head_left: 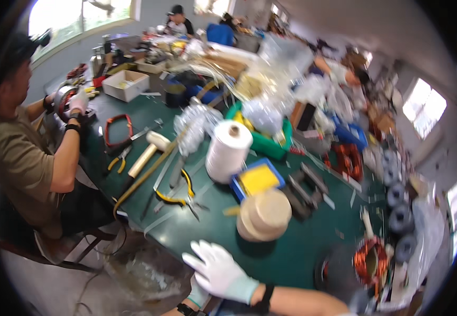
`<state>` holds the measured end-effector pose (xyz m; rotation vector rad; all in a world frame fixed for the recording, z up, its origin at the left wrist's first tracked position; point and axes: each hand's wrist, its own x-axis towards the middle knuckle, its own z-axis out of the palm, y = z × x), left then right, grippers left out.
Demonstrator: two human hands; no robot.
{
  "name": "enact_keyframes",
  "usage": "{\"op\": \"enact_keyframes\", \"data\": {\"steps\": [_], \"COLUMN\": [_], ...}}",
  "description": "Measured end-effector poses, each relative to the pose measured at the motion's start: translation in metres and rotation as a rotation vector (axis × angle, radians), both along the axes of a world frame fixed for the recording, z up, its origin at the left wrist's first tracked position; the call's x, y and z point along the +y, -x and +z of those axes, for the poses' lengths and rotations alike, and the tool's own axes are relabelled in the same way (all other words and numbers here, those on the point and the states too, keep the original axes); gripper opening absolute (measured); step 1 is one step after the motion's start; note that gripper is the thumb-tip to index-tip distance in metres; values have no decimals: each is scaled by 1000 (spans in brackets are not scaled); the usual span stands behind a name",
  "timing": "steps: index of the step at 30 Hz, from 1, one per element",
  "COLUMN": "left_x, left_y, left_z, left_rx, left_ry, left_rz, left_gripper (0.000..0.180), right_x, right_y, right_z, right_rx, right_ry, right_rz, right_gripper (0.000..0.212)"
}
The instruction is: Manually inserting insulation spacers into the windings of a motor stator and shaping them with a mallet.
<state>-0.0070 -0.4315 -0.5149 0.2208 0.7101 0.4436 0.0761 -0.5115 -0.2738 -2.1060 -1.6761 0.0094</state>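
Note:
My right hand [219, 269], in a white glove with a pale green cuff, reaches across at the table's near edge. Its fingers are stretched out and somewhat apart, and nothing shows in them. Just below and partly behind it is my left hand [199, 293], also gloved; the right hand covers its fingers, so I cannot tell what they do. Pliers with yellow and black handles [189, 196] lie open on the green table [302, 253] beyond my hands. A round beige block or tub [264, 216] stands nearby, by a white thread cone [229, 152] and a blue tray with a yellow pad [258, 179].
A co-worker [28, 158] sits at left, gloved hands on a round part. A mallet [149, 152], smaller pliers [119, 159] and metal clamp-like frame [306, 189] lie on the table. Copper-wound coils [371, 260] stand at right; plastic bags [197, 126] and a white box [126, 85] sit farther back.

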Motion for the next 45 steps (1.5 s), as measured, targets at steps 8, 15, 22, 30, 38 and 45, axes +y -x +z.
{"op": "enact_keyframes", "data": {"steps": [8, 15, 22, 30, 38, 45], "left_x": [-27, -39, -84, -155, -161, -87], "left_y": [190, 170, -13, -232, -123, -62], "left_z": [128, 254, 361, 363, 288, 271], "left_rx": [458, 193, -229, -332, -382, 35], "left_ry": [-1865, -2267, -2588, -2851, -2679, -2455], "left_rz": [-469, 76, 418, 37, -344, -145], "left_gripper": [22, 29, 25, 27, 27, 25], "right_x": [-35, -240, -431, -481, -507, -500], "right_y": [23, 71, 133, 212, 185, 117], "right_z": [-1, 60, 39, -17, -14, -6], "right_rx": [220, 455, 463, 696, 642, 475], "right_ry": [-180, -563, -675, -822, -833, -785], "right_rz": [-89, -373, -1017, -1322, -1394, -1199], "right_gripper": [52, 30, 30, 31, 37, 37]}}
